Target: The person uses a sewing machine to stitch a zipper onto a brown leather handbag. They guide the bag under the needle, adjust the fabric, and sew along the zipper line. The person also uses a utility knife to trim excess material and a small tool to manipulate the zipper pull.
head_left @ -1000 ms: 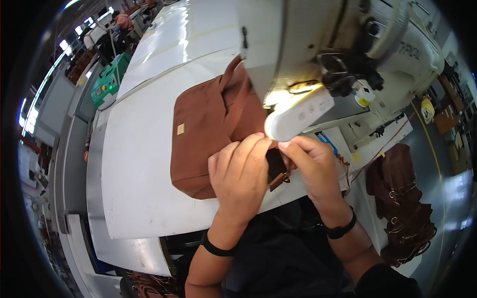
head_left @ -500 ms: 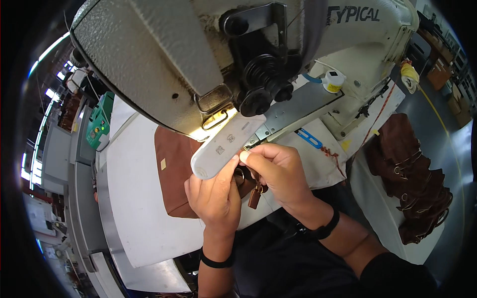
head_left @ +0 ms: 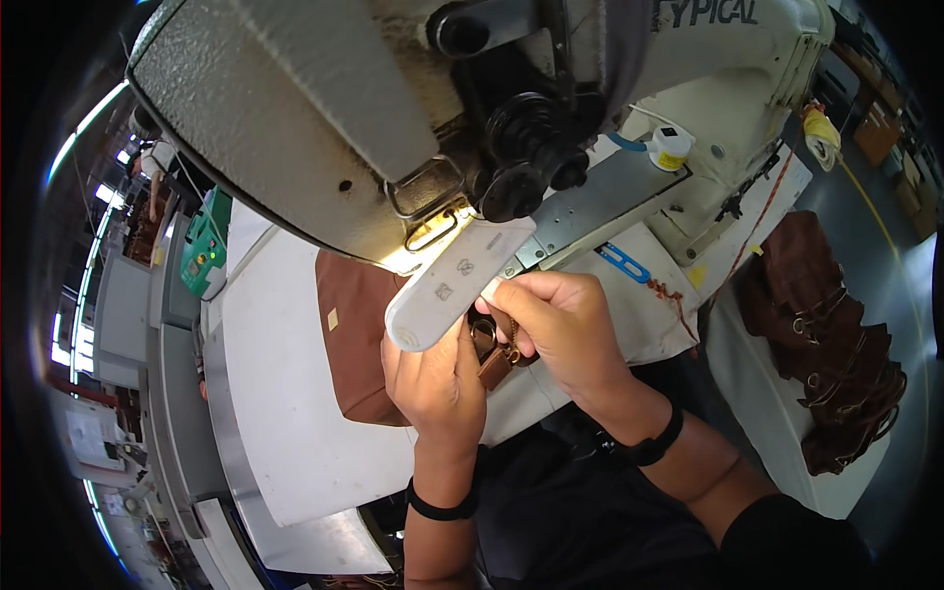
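A brown leather bag (head_left: pixel 356 339) with a small pale patch lies under the head of the sewing machine (head_left: pixel 295 128). My left hand (head_left: pixel 440 379) is closed on the bag's near side, its fingertips partly covered by a pale rounded plate (head_left: pixel 454 285). To the right of the plate, my right hand (head_left: pixel 568 329) pinches thumb against forefinger; what lies between them is hidden. Between the hands, brass rings and a short chain (head_left: pixel 513 339) hang beside a small brown leather tag (head_left: pixel 495 368).
A blue plastic tool (head_left: pixel 622 264) tied to a red cord lies on the white table cover (head_left: pixel 285 433). Several brown leather pieces with brass rings (head_left: pixel 821 344) are stacked at the right. A green box (head_left: pixel 205 251) stands at the far left; a person (head_left: pixel 154 162) is behind it.
The hanging tag and brass parts have shifted up and left, closer to my hands. My right fingers have curled in further. The whole view has shifted slightly.
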Available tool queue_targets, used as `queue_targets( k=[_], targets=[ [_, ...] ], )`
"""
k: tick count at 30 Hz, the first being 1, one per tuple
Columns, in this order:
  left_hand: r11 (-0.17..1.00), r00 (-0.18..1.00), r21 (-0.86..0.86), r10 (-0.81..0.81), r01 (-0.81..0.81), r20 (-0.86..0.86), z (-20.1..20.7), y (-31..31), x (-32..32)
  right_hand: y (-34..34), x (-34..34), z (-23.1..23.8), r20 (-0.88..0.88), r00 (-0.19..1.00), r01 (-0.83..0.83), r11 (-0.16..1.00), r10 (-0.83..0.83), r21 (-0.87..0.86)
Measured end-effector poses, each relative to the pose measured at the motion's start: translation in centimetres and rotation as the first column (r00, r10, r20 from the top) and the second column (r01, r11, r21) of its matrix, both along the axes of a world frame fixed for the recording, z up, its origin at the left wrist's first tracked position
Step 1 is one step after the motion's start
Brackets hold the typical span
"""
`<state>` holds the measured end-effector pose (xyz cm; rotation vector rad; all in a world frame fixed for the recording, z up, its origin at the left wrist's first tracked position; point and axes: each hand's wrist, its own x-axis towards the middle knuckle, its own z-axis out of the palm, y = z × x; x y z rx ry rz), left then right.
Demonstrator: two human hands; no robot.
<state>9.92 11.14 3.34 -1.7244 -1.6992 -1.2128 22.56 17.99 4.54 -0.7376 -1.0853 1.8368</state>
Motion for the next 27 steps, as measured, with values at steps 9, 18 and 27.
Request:
queue_targets(
  k=[9, 18, 27],
  targets=[
    [0.999, 0.999, 0.003, 0.033, -0.033, 0.026, 0.1, 0.4, 0.5, 0.7, 1.6, 0.4, 0.220, 0.976, -0.057, 0.962, -0.003, 0.266],
    [0.999, 0.998, 0.008, 0.031, -0.032, 0.046, 0.4, 0.5, 0.6, 0.9, 1.2, 0.0, 0.177, 0.984, -0.026, 0.960, -0.025, 0.278],
    [1.000, 1.000, -0.022, -0.001, 0.002, 0.015, 1.1, 0.6, 0.0, 1.4, 0.5, -0.9, 0.251, 0.962, 0.006, 0.933, -0.103, 0.359]
  ],
)
